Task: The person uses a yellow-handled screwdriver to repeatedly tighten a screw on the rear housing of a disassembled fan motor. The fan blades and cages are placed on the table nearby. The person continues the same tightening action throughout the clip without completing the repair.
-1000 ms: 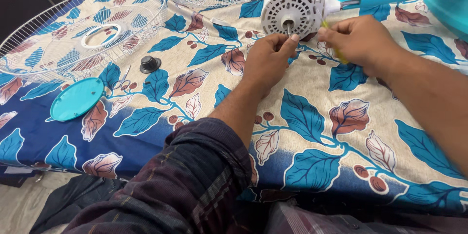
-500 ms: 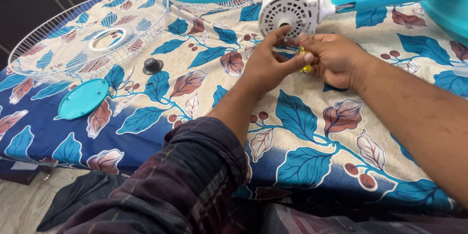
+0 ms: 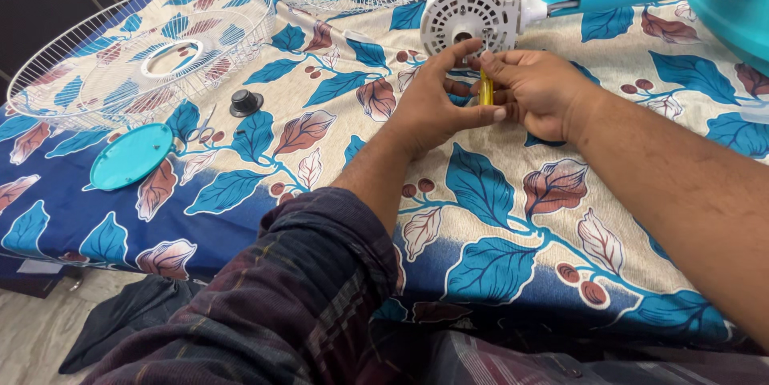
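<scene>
Item, my left arm: sleeve (image 3: 320,289) of dark plaid cloth, maroon and navy with thin pale lines, pushed up and bunched short of the wrist; left hand (image 3: 432,104) bare, no ring or watch. Item, my right arm, beside that sleeve: unsleeved; right hand (image 3: 537,92) bare, unadorned.

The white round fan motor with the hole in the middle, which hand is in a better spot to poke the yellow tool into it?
Probably the right hand: its grip holds the thin yellow tool just below the white round fan motor. The left hand only steadies the tool.
</scene>
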